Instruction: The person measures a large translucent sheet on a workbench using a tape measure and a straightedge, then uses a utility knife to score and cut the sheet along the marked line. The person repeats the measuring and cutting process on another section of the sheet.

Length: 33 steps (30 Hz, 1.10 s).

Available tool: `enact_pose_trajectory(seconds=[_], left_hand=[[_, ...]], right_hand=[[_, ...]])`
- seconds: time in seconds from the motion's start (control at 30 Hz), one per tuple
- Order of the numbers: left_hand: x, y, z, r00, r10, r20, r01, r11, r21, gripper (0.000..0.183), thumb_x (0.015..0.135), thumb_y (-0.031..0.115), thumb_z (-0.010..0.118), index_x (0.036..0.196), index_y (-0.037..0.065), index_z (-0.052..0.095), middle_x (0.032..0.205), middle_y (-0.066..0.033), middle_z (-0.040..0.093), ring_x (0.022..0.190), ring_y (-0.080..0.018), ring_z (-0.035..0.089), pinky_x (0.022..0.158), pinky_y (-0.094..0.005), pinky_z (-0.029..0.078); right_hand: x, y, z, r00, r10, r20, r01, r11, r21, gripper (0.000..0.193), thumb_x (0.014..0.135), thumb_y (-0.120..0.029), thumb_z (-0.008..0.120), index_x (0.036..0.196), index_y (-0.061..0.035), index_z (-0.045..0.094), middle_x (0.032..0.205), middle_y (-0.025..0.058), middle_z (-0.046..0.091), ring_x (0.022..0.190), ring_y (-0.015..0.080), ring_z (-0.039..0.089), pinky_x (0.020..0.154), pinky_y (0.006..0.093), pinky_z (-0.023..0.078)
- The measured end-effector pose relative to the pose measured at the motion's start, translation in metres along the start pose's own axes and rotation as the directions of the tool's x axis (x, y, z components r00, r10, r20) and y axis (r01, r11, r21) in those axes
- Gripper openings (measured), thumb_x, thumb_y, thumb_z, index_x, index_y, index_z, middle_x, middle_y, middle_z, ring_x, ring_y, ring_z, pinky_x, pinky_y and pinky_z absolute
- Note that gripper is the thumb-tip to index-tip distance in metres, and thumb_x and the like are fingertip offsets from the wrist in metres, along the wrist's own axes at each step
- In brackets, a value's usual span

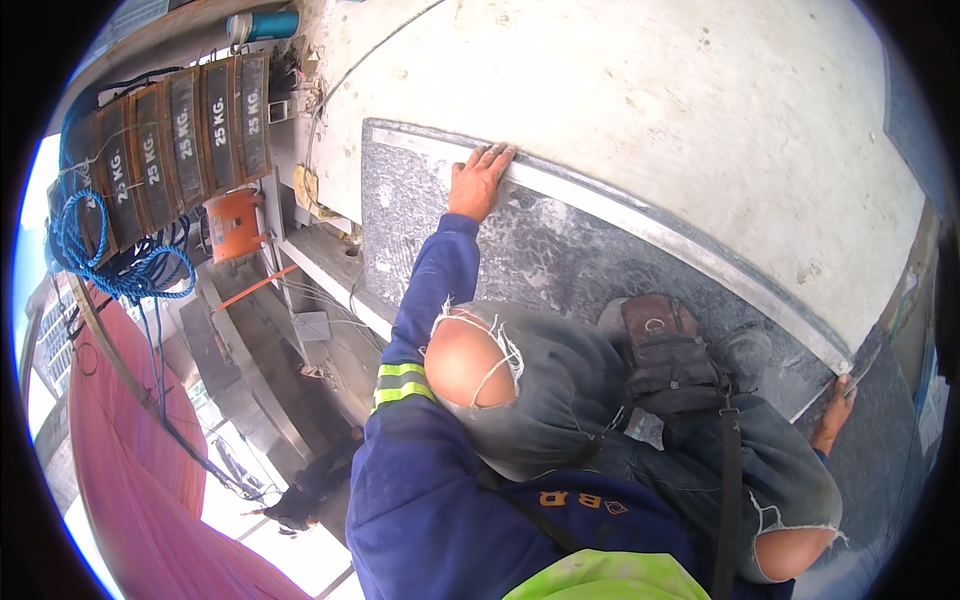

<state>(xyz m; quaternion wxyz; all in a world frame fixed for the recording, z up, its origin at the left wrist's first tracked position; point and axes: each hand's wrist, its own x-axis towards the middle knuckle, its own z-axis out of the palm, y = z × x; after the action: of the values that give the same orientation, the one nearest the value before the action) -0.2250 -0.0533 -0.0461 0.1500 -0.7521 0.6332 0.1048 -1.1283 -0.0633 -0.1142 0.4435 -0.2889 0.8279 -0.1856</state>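
A long, pale flat metal bar (640,222) lies along the far edge of a dark, scuffed grey panel (560,235). My left hand (480,183) reaches across the panel, its fingers bent over the bar's far edge close to the left end. At the opposite end, my right hand (833,412) grips the bar by the panel's right corner; some of its fingers are hidden. A worn dark pouch (668,350) hangs on a strap between my bent knees, covering part of the panel.
A pale, stained slab (720,120) spreads beyond the bar. To the left stand a row of rusty weights (185,135), coiled blue rope (90,240), an orange machine part (235,225) and pink sheeting (135,420). Beyond the ledge is a drop, with another person (310,495) below.
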Motion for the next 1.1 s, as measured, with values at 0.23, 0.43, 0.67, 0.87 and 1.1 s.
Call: enact_pose_trajectory(seconds=[0.23, 0.43, 0.67, 0.87, 1.1], left_hand=[[0.004, 0.001, 0.001, 1.0, -0.002, 0.008, 0.002, 1.0, -0.002, 0.065, 0.093, 0.013, 0.076, 0.153, 0.031, 0.057, 0.157, 0.0018, 0.057, 0.148, -0.0273, 0.05, 0.114, -0.0684, 0.044], [-0.004, 0.005, -0.006, 1.0, -0.023, 0.009, 0.023, 1.0, -0.013, 0.058, 0.099, 0.011, 0.066, 0.153, 0.03, 0.056, 0.157, 0.0009, 0.058, 0.148, -0.0277, 0.05, 0.11, -0.0606, 0.043], [0.001, 0.0, 0.0, 1.0, -0.026, 0.011, 0.026, 0.999, -0.034, 0.069, 0.097, 0.015, 0.072, 0.16, 0.031, 0.048, 0.166, -0.0022, 0.048, 0.153, -0.0303, 0.043, 0.115, -0.0586, 0.04], [-0.014, -0.016, -0.016, 0.861, -0.436, 0.261, 0.504, 0.794, -0.34, 0.133, 0.078, 0.05, 0.093, 0.174, 0.014, 0.009, 0.178, -0.0268, 0.01, 0.164, -0.0472, 0.007, 0.124, -0.072, 0.022], [-0.013, -0.067, -0.009, 0.71, -0.576, 0.405, 0.704, 0.592, -0.392, 0.16, 0.063, 0.082, 0.087, 0.169, -0.007, 0.005, 0.174, -0.0332, 0.014, 0.158, -0.0516, 0.025, 0.123, -0.0708, 0.027]], right_hand=[[-0.006, -0.005, -0.005, 1.0, -0.005, -0.014, 0.004, 0.997, -0.072, 0.058, 0.105, -0.048, 0.066, 0.144, -0.0046, 0.06, 0.131, 0.0093, 0.069, 0.117, 0.0195, 0.064, 0.078, 0.0311, 0.044], [-0.004, -0.016, 0.0, 1.0, 0.003, 0.012, -0.002, 0.996, -0.088, 0.056, 0.105, -0.048, 0.066, 0.142, -0.0057, 0.061, 0.129, 0.0081, 0.069, 0.114, 0.0182, 0.064, 0.073, 0.0313, 0.043], [0.003, -0.011, -0.006, 0.999, 0.027, 0.019, -0.026, 0.997, -0.074, 0.051, 0.108, -0.039, 0.067, 0.142, -0.0034, 0.058, 0.133, 0.0104, 0.066, 0.121, 0.0222, 0.063, 0.092, 0.036, 0.049], [-0.019, -0.014, -0.03, 0.978, -0.177, -0.111, 0.157, 0.973, -0.17, 0.059, 0.103, -0.051, 0.07, 0.138, -0.0045, 0.058, 0.114, 0.0101, 0.068, 0.089, 0.0185, 0.059, 0.077, 0.035, 0.049], [-0.037, -0.164, -0.101, 0.978, -0.206, 0.043, 0.201, 0.85, -0.488, 0.052, 0.103, -0.033, 0.069, 0.142, -0.0005, 0.058, 0.094, 0.007, 0.065, 0.073, 0.0142, 0.052, 0.065, 0.0336, 0.043]])
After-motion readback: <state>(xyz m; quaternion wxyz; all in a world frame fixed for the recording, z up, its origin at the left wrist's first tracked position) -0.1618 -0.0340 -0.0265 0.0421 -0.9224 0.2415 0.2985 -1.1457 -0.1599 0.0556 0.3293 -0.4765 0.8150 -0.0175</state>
